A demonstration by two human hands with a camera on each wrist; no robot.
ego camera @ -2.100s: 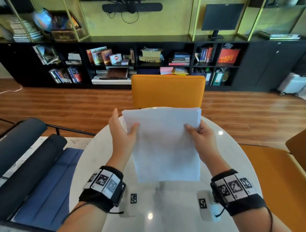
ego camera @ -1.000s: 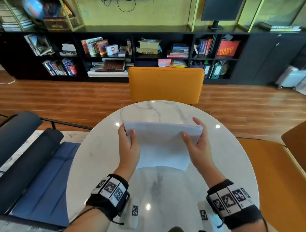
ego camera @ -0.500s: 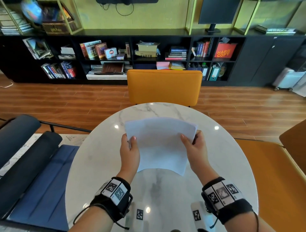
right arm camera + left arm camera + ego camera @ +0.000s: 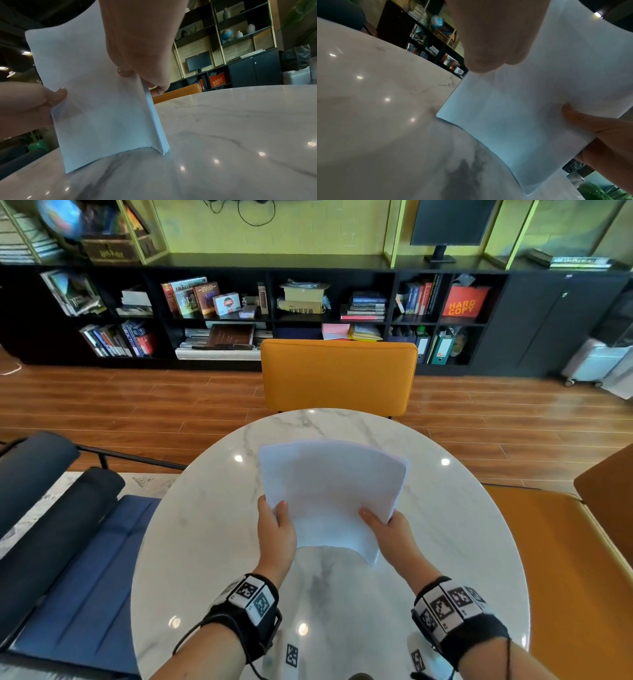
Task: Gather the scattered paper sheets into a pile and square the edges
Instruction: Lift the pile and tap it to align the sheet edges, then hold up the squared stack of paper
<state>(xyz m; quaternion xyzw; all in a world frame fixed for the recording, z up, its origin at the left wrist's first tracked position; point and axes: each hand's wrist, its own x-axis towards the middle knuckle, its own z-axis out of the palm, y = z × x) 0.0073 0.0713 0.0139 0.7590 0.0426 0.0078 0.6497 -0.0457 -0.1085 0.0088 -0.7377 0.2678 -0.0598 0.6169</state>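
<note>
A stack of white paper sheets (image 4: 330, 491) stands tilted on its lower edge over the round white marble table (image 4: 205, 525). My left hand (image 4: 277, 523) grips the stack's left side, thumb on the near face. On the other side my right hand (image 4: 383, 523) pinches the stack low down. The top edge bows slightly. In the left wrist view the left hand (image 4: 488, 40) holds the stack (image 4: 513, 115). The right wrist view has the right hand (image 4: 142, 54) pinching the stack (image 4: 102, 108), whose lower corner meets the table (image 4: 240, 128).
An orange chair (image 4: 339, 376) stands at the table's far side, another orange seat (image 4: 565, 559) at the right. A dark blue lounge chair (image 4: 68, 559) is at the left. Black bookshelves (image 4: 308, 302) line the back wall across a wooden floor.
The stack came down from chest height to the table. Since half a second ago both hands have slid lower along its sides, and the stack's top now leans farther away.
</note>
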